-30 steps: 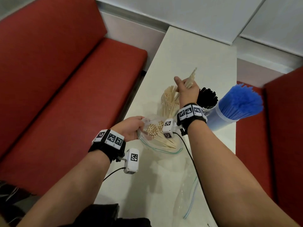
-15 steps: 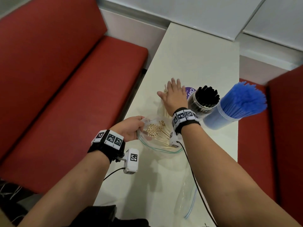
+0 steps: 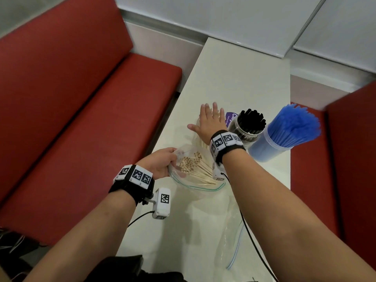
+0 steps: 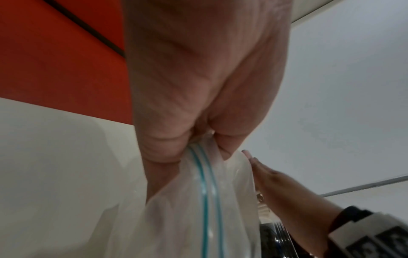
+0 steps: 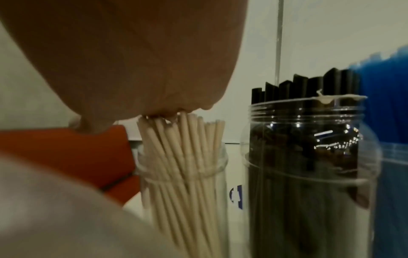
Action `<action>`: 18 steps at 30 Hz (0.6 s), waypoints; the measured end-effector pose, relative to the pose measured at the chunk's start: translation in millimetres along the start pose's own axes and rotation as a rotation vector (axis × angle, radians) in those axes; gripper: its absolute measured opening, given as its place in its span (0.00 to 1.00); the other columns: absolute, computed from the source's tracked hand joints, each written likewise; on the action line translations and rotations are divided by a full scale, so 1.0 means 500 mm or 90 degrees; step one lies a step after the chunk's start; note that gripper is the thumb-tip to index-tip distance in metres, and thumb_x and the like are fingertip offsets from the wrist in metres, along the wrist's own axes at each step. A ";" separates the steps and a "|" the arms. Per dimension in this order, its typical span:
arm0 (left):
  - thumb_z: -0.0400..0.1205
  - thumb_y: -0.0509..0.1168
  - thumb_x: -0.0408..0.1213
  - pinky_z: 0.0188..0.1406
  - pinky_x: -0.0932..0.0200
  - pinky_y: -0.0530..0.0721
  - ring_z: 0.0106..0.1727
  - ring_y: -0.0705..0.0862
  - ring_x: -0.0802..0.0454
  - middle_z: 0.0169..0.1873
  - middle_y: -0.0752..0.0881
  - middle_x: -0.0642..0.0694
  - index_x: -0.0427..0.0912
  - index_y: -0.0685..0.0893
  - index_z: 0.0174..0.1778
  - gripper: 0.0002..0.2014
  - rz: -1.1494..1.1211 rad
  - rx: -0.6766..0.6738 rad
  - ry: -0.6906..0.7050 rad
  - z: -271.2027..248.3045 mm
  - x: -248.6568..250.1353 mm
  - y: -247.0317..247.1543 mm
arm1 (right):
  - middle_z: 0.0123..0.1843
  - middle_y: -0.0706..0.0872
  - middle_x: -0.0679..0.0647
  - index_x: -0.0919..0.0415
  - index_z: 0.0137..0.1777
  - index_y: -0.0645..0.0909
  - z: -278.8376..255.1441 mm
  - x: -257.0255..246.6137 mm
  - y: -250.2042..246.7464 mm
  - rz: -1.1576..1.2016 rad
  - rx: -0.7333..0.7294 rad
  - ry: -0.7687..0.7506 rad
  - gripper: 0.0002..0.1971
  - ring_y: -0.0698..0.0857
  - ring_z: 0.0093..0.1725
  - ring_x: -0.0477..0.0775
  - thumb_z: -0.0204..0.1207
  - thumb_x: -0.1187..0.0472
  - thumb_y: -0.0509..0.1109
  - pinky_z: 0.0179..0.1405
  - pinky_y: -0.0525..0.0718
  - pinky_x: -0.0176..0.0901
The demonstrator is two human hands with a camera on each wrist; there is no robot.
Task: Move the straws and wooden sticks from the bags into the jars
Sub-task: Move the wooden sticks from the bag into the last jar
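My left hand [image 3: 160, 163] grips the rim of a clear zip bag [image 3: 195, 180] that holds several wooden sticks [image 3: 195, 168]; the left wrist view shows the bag's teal zip strip [image 4: 204, 192] pinched between the fingers. My right hand [image 3: 209, 121] lies flat, fingers straight, pressing down on the tops of the wooden sticks [image 5: 183, 150] standing in a clear jar [image 5: 218, 167]. Just to the right stands a jar of black straws [image 3: 249, 126], and beyond it a jar of blue straws [image 3: 289, 133].
An empty clear zip bag [image 3: 234, 237] lies on the white table [image 3: 234, 78] near its front edge. Red bench seats [image 3: 81, 119] flank the table on both sides. A purple-labelled item [image 3: 231, 117] sits behind the jars.
One second ago my right hand held a bunch of sticks above the jar. It has let them go into the jar and now lies flat on their tops. The left hand has kept its hold.
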State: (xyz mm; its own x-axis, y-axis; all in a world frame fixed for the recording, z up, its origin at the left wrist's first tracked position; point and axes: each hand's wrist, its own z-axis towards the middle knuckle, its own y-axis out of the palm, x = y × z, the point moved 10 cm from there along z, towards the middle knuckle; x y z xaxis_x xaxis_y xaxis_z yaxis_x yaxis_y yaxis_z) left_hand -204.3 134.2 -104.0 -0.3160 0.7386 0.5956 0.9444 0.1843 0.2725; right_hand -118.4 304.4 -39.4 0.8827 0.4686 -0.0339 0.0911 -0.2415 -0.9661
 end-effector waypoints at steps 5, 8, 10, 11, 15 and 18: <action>0.90 0.55 0.29 0.71 0.30 0.82 0.71 0.85 0.32 0.67 0.88 0.34 0.38 0.80 0.74 0.17 0.014 -0.018 0.021 -0.005 -0.001 0.014 | 0.73 0.80 0.63 0.60 0.77 0.76 -0.067 0.014 -0.161 0.397 0.306 -0.033 0.19 0.75 0.74 0.62 0.87 0.62 0.58 0.76 0.70 0.50; 0.92 0.58 0.40 0.67 0.37 0.86 0.67 0.88 0.39 0.63 0.91 0.40 0.43 0.83 0.71 0.15 0.034 -0.055 0.029 -0.005 -0.009 0.026 | 0.42 0.88 0.55 0.54 0.46 0.84 -0.134 0.025 -0.129 0.632 0.233 0.023 0.15 0.85 0.40 0.53 0.79 0.71 0.57 0.46 0.84 0.48; 0.92 0.59 0.47 0.58 0.41 0.90 0.61 0.92 0.43 0.61 0.92 0.42 0.47 0.85 0.67 0.15 0.032 -0.061 0.035 -0.004 -0.014 0.030 | 0.37 0.87 0.57 0.54 0.40 0.81 -0.170 -0.006 -0.060 0.618 0.047 0.023 0.16 0.86 0.36 0.55 0.80 0.71 0.57 0.47 0.90 0.54; 0.92 0.58 0.49 0.54 0.43 0.91 0.57 0.93 0.45 0.59 0.93 0.44 0.49 0.86 0.65 0.14 0.030 -0.054 0.037 -0.004 -0.015 0.030 | 0.38 0.88 0.57 0.54 0.40 0.81 -0.191 -0.018 -0.022 0.570 -0.042 0.030 0.15 0.87 0.37 0.55 0.81 0.70 0.58 0.49 0.91 0.55; 0.93 0.56 0.51 0.46 0.47 0.91 0.48 0.94 0.50 0.54 0.95 0.48 0.53 0.86 0.61 0.14 0.012 0.003 0.046 -0.015 -0.013 0.028 | 0.60 0.86 0.63 0.61 0.61 0.80 -0.250 0.003 0.097 0.323 -0.173 0.091 0.11 0.85 0.59 0.63 0.80 0.67 0.68 0.62 0.84 0.52; 0.93 0.55 0.50 0.39 0.50 0.92 0.50 0.94 0.49 0.61 0.92 0.44 0.51 0.86 0.66 0.16 -0.008 0.004 0.069 -0.028 -0.003 0.038 | 0.74 0.73 0.66 0.62 0.77 0.66 -0.272 0.022 0.158 0.273 -0.151 0.133 0.32 0.77 0.72 0.69 0.76 0.66 0.75 0.71 0.78 0.56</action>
State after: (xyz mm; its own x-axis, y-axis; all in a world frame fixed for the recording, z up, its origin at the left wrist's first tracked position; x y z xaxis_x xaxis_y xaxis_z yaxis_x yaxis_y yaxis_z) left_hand -187.2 127.5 -89.3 -0.3358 0.6614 0.6706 0.9406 0.1978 0.2760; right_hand -38.7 174.9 -81.3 0.9341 0.1126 -0.3387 -0.2180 -0.5714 -0.7912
